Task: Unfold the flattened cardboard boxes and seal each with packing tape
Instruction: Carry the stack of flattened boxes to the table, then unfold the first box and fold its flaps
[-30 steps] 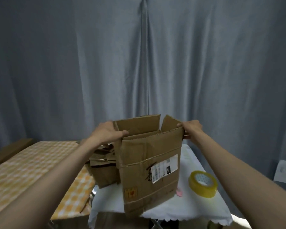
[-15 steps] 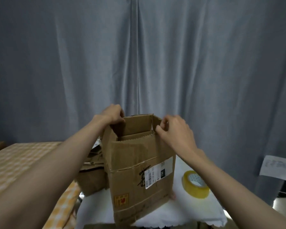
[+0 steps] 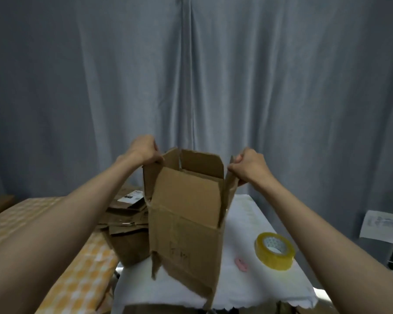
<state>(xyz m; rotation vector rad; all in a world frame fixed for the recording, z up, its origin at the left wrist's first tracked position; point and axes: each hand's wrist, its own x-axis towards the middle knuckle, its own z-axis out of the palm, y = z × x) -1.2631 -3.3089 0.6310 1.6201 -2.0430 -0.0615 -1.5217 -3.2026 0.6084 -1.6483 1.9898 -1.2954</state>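
An opened-out brown cardboard box (image 3: pixel 186 225) stands upright over the white-covered table (image 3: pixel 247 288), its top flaps raised. My left hand (image 3: pixel 144 149) grips the box's top left flap. My right hand (image 3: pixel 250 165) grips the top right flap. A plain side of the box faces me; its lower edge is ragged. A stack of flattened cardboard boxes (image 3: pixel 125 223) lies behind and to the left of it. A yellowish roll of packing tape (image 3: pixel 274 250) lies flat on the cloth at the right.
A small pink object (image 3: pixel 241 264) lies on the cloth between box and tape. A table with an orange checked cloth (image 3: pixel 61 279) adjoins on the left. Grey curtains (image 3: pixel 191 75) hang behind. A printed sheet (image 3: pixel 383 225) sits at the far right.
The box has turned, so the side with the white label no longer faces me. My right hand moved from the top front edge out to the right flap, and the flaps spread apart.
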